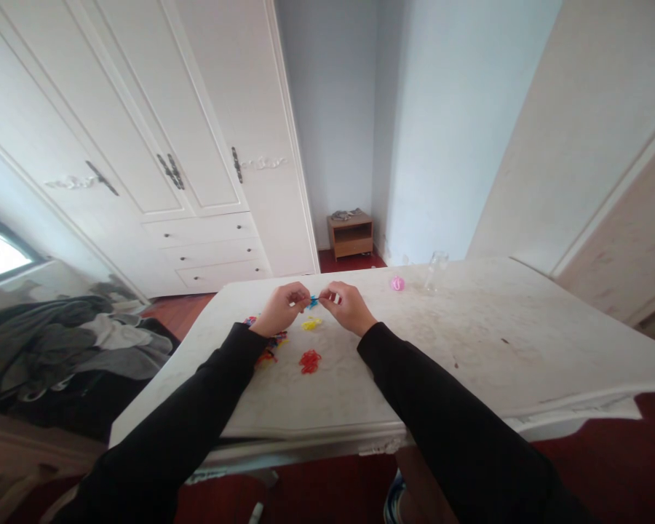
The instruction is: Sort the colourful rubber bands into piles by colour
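Note:
My left hand point(284, 306) and my right hand point(346, 304) meet over the white table point(469, 349), both pinching a small blue piece point(313, 300) between their fingertips. Just below the hands lies a small yellow heap point(311, 324). A red heap point(309, 361) sits nearer to me. A mixed pile of coloured pieces point(270, 346) lies partly under my left wrist. What the pieces are is too small to tell.
A pink ball-like object point(397, 283) and a clear glass jar point(435, 270) stand at the table's far edge. A white wardrobe point(158, 145) fills the left, clothes point(70, 349) are heaped on the left, and a small wooden nightstand point(351, 234) stands in the corner.

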Demonstrator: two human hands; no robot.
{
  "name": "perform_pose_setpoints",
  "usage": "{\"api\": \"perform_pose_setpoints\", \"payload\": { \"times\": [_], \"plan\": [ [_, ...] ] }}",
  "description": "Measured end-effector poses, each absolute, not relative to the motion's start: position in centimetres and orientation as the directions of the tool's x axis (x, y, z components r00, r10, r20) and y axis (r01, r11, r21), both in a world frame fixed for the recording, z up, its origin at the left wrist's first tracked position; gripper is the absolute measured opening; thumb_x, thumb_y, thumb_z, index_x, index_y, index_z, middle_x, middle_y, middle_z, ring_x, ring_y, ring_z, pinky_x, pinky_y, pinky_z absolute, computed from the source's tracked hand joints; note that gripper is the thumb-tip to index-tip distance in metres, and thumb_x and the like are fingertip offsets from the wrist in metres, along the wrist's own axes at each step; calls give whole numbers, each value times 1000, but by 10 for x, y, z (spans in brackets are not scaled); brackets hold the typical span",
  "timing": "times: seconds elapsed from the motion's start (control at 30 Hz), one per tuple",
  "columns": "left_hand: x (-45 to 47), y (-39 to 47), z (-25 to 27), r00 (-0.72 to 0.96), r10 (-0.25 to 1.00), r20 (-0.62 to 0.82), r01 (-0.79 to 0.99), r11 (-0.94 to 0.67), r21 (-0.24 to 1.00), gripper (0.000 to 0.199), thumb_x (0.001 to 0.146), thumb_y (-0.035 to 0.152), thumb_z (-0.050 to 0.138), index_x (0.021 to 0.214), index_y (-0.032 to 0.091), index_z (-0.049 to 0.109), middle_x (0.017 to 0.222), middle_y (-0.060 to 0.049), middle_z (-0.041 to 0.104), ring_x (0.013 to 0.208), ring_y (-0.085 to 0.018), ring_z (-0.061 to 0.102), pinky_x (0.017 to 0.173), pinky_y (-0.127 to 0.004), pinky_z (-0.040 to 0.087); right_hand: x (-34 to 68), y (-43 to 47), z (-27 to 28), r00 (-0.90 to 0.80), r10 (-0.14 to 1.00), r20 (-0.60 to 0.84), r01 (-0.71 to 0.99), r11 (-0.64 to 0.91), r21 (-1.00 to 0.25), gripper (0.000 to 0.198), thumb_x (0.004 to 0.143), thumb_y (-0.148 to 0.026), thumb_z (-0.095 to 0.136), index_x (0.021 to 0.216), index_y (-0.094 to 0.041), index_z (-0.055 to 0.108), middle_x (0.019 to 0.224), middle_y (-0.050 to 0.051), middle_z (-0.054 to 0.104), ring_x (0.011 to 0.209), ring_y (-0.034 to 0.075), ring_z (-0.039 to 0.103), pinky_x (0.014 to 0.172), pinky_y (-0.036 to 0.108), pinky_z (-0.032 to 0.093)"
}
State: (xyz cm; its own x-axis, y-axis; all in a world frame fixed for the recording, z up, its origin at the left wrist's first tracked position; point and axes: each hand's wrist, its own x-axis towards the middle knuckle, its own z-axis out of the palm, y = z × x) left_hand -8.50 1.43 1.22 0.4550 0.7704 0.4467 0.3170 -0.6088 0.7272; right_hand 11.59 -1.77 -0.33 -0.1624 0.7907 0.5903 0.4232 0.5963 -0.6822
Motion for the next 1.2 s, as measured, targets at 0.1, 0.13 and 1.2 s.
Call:
{"api": "perform_pose_setpoints", "payload": {
  "times": [0.1, 0.13, 1.2],
  "plan": [
    [-94, 25, 13, 397, 787, 472, 363, -607, 707, 8, 76, 23, 64, 72, 16, 63, 58, 1, 61, 55, -12, 57, 60, -25, 45, 121, -18, 1, -26, 804, 594, 415, 549, -725, 12, 82, -13, 67, 72, -20, 64, 75, 0, 67, 72, 15, 58, 71, 28, 44],
    [-98, 28, 13, 370, 793, 484, 379, -604, 701, 7, 75, 22, 63, 70, 16, 63, 56, 1, 60, 54, -12, 57, 59, -25, 44, 124, -17, 3, 29, 803, 595, 406, 535, -741, 12, 82, -14, 66, 72, -20, 64, 74, -1, 67, 72, 15, 58, 71, 28, 44],
    [-86, 22, -5, 454, 804, 383, 175, -502, 847, 39, 74, 44, 88, 93, 15, 70, 68, -2, 73, 61, -17, 71, 65, -31, 62, 204, -9, 1, -410, 879, 244, 510, 443, -737, 16, 70, -24, 80, 80, -14, 85, 64, 3, 71, 62, 14, 60, 60, 25, 40]
  ]
}}
